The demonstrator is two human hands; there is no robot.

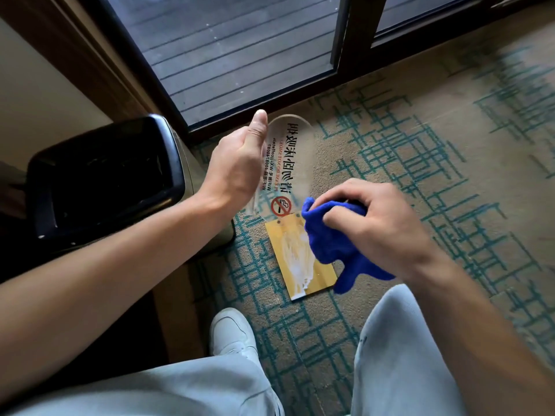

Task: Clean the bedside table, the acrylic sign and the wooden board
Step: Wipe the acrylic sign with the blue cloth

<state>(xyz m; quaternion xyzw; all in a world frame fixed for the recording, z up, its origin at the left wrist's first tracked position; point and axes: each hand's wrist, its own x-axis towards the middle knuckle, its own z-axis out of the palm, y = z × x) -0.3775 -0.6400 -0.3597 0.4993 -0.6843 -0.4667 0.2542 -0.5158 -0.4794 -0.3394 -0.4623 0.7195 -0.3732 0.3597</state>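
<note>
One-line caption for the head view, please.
Left hand holds the acrylic sign while right hand wipes it with a blue cloth.

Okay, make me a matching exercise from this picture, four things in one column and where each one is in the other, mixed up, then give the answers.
Things:
1. acrylic sign
2. blue cloth
3. black bin
4. white shoe

Places:
A. on the carpet between the person's legs
B. gripped in the right hand
C. on the floor under the left forearm
D. held up by its edge in the left hand

Pairs: 1-D, 2-B, 3-C, 4-A
</note>
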